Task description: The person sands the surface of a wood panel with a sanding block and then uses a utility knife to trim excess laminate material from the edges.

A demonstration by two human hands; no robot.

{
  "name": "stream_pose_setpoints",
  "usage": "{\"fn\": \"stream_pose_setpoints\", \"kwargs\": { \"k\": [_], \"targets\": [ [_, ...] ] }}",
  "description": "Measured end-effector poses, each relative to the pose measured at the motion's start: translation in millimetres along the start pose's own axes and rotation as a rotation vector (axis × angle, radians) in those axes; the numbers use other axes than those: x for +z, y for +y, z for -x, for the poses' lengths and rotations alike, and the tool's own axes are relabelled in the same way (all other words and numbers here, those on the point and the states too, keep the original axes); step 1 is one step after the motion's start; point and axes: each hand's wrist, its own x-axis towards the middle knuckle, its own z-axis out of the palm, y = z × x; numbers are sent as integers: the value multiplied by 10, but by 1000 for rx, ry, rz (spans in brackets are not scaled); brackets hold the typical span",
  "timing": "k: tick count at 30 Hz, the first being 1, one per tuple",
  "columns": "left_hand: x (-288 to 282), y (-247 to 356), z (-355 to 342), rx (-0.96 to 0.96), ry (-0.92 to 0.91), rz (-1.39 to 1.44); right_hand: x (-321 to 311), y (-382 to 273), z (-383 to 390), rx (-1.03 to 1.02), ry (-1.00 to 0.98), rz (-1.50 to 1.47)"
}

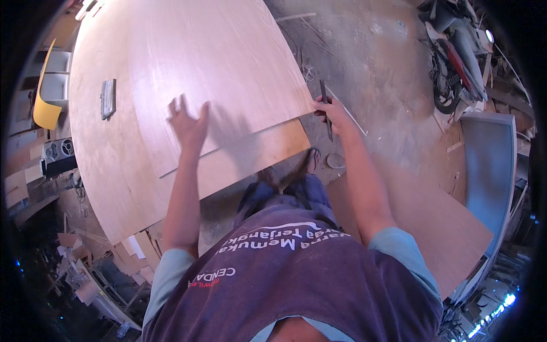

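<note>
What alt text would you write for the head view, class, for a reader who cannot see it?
A person's left hand presses flat on a thin plywood sheet lying on a larger board, while the right hand grips the sheet's edge and a dark thin tool. A motorbike stands behind.

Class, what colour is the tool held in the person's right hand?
Dark, near black: the slim tool in the right hand, head view.

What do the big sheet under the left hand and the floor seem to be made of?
The top sheet looks like thin plywood or veneer: pale reddish-brown, faint grain, matte, a thin edge. The floor seems bare concrete: grey, rough, dusty and stained.
</note>
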Motion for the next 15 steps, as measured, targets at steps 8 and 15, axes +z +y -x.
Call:
{"fn": "stream_pose_setpoints", "kwargs": {
  "k": [8, 15],
  "targets": [
    [1215, 1171, 167, 9, -131, -168, -66, 510, -203, 315, -395, -626],
    [1221, 1285, 124, -55, -164, -260, -521, 951, 195, 345, -190, -153]
  ]
}}
